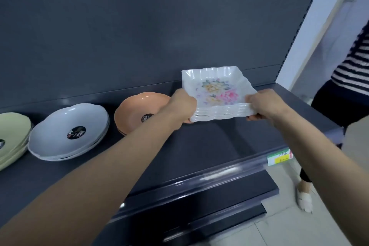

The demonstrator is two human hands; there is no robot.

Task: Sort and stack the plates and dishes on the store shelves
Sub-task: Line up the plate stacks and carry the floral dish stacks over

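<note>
- While I hold the stack of white square plates [217, 96] over the right part of the dark grey shelf [209, 146], my left hand [182, 106] grips its left edge and my right hand [261, 104] grips its right edge, thumbs on top and fingers curled under.
- The plates have wavy rims, and the top one shows a print of pink and yellow flowers; the stack tilts slightly toward me.
- I cannot tell whether the far edge of the stack touches the shelf.
- Just left of the stack, partly behind my left wrist, a small stack of orange bowls [135, 112] sits on the shelf with a round black label inside the top one.
- Further left is a stack of pale grey shallow dishes [69, 130], also with a black label.
- At the left edge of the view is a stack of pale green dishes [12, 136], only partly in view.
- The three stacks stand in a row, close together.
- A clear price rail [199, 177] runs along the shelf's front edge, with a green and yellow price tag [279, 157] near its right end.
- Behind the shelf stands a dark back panel [139, 36].
- To the right, another person in a striped top [353, 66] stands on the tiled floor, one foot in a white slipper [304, 199].
</note>
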